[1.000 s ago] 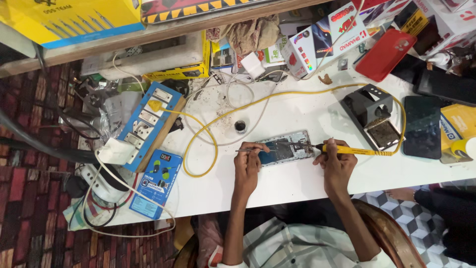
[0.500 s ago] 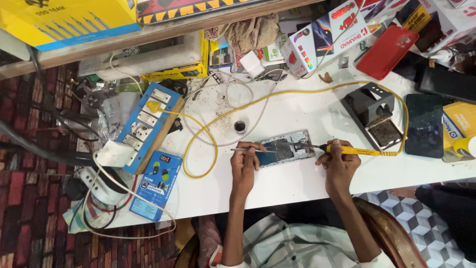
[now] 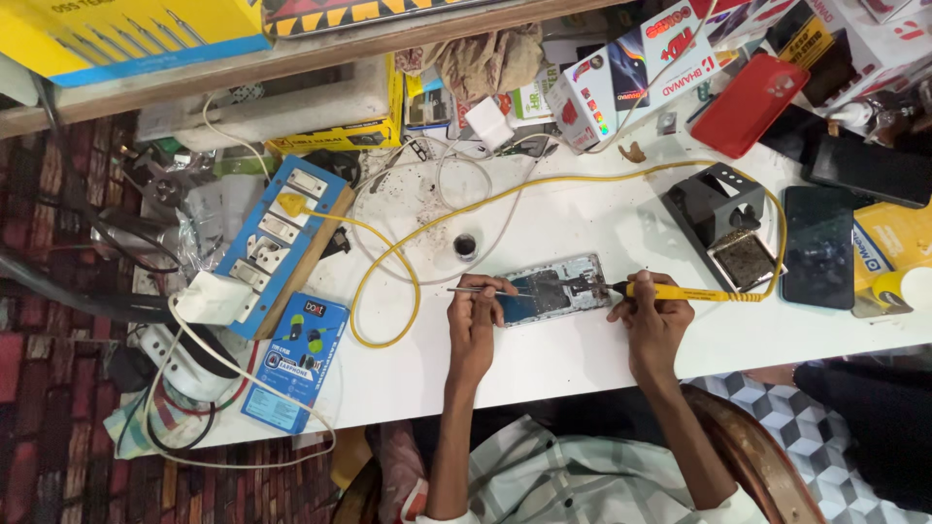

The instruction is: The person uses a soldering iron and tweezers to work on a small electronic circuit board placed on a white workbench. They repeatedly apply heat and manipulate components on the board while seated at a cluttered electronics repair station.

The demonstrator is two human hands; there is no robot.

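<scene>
- On the white table (image 3: 582, 349), near its front edge, an opened phone (image 3: 553, 289) lies flat between the two hands of the person.
- The left hand (image 3: 476, 315) is at the left end of the phone; its fingers are closed on thin tweezers (image 3: 476, 289), whose tips point to the right, over the phone.
- The right hand (image 3: 652, 315) is at the right end of the phone; its fingers are clamped on a yellow soldering iron (image 3: 680, 291), and the dark tip of the iron reaches the right edge of the phone.
- The yellow cable (image 3: 408, 243) of the iron goes in a wide curve over the table, up to a blue switchboard (image 3: 277, 243) on the left.
- A black iron stand (image 3: 723, 223) is behind the right hand, with a dark sponge in its tray.
- A small black pot (image 3: 466, 245) stands behind the left hand, near but apart from the phone.
- A dark phone (image 3: 818, 247) lies face up to the right of the stand, and a red phone case (image 3: 749, 105) lies farther back.
- A blue earphone pack (image 3: 296, 361) lies at the left front of the table.
- Boxes (image 3: 631, 68) are crowded along the back edge.
</scene>
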